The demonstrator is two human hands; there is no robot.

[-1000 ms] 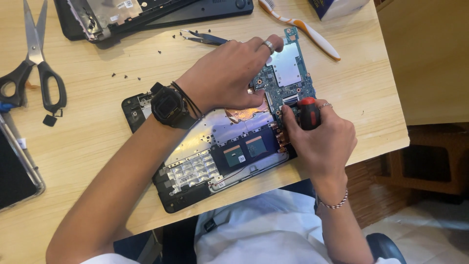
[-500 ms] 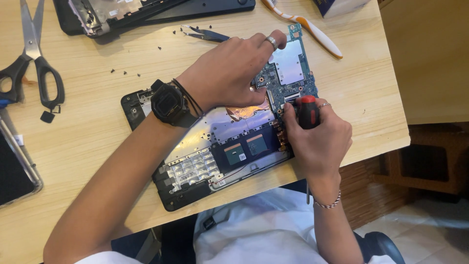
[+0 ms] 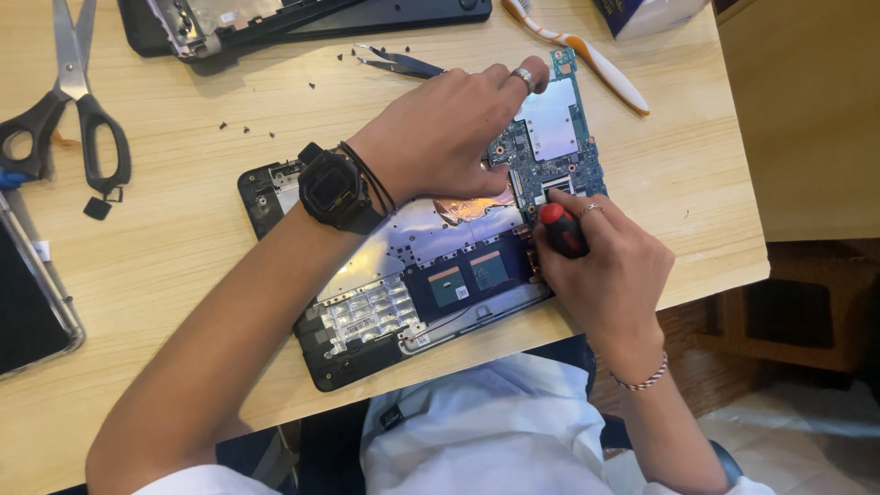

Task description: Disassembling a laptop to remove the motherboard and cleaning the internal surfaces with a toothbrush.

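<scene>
Nearest us, our right hand (image 3: 610, 275) grips a red-and-black screwdriver (image 3: 561, 229) at the green circuit board (image 3: 550, 147), still seated in the opened black laptop base (image 3: 403, 293); our left hand (image 3: 449, 137) presses it flat. Loose screws (image 3: 247, 128) dot the desk (image 3: 183, 247).

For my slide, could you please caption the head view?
Left hand steadies a circuit board while right hand works a red-handled screwdriver.

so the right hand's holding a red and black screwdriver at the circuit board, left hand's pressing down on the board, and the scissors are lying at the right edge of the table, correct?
Not quite. The scissors lie at the left edge of the table, as the head view shows. The rest holds: the right hand holds the red and black screwdriver at the circuit board, and the left hand presses down on the board.
</scene>
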